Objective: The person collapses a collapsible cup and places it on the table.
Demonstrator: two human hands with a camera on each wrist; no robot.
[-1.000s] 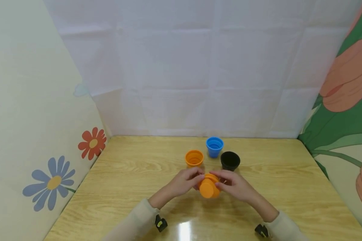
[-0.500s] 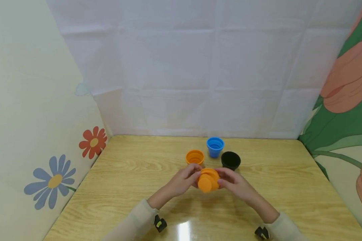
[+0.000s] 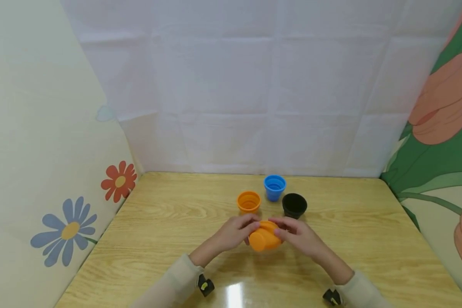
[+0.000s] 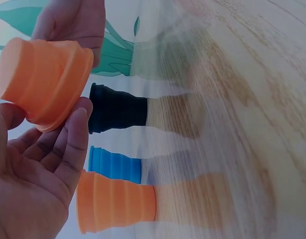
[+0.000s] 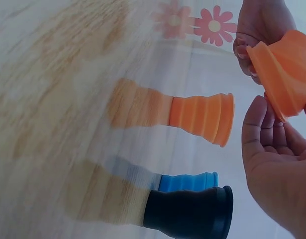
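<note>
Both hands hold one orange collapsible cup (image 3: 263, 238) between them, over the table. Its base faces the wearer and its wall is skewed, partly folded in on one side, as the left wrist view shows. My left hand (image 3: 236, 232) pinches the rim side with thumb and fingers on the left. On the right, my right hand (image 3: 302, 236) grips the opposite side, thumb on the outer wall and fingers behind the rim. In the right wrist view the cup (image 5: 287, 74) tilts, its rim toward the standing cups.
Beyond the hands three cups stand upright: an orange cup (image 3: 248, 202), a blue cup (image 3: 274, 188) farther back, and a black cup (image 3: 294, 205) on the right. They stand on a glossy wood-grain table (image 3: 169, 205). A white cloth (image 3: 231, 85) hangs behind it.
The held orange cup rose a little, then came down again, its base turning to the left. Its wall looks more skewed now. The three standing cups have not moved.
</note>
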